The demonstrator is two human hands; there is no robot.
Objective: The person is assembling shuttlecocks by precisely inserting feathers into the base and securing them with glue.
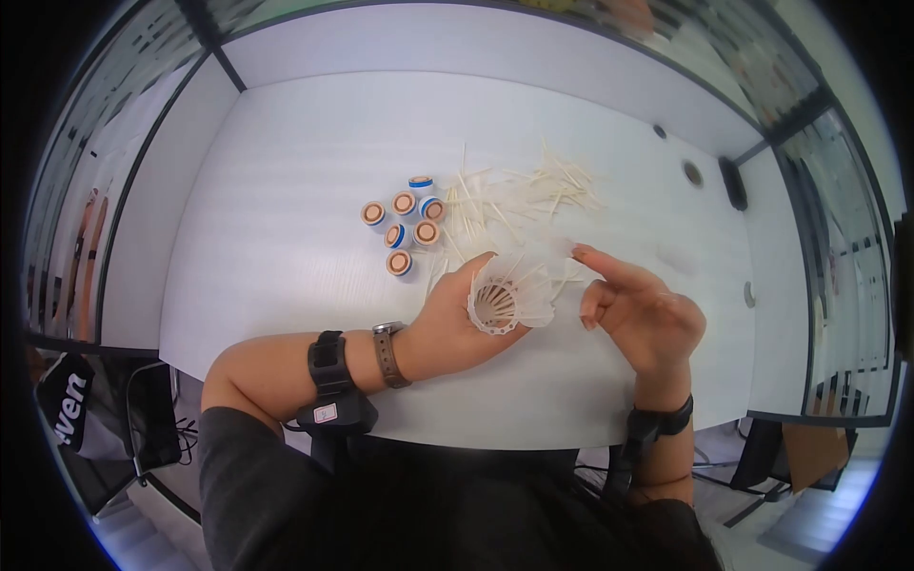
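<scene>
My left hand [457, 328] is wrapped round a white openwork cup [495, 303], with its round, perforated rim tilted toward me and thin pale ribs or sticks showing inside. Clear or whitish flaps and a few thin sticks spread out on the cup's right side. Just right of it, my right hand [643, 309] is raised, its index finger stretched toward the cup and the other fingers half curled. Nothing shows between its fingers. Beyond both hands lies a loose heap of thin pale sticks [505, 205] on the white table [286, 171].
Several small round containers [404, 204] with brown-ringed tops and blue bands stand left of the sticks. Low white panels [476, 38] border the table at the back and sides. A dark oblong object [733, 184] is at the back right corner. A black bag [71, 404] is at lower left.
</scene>
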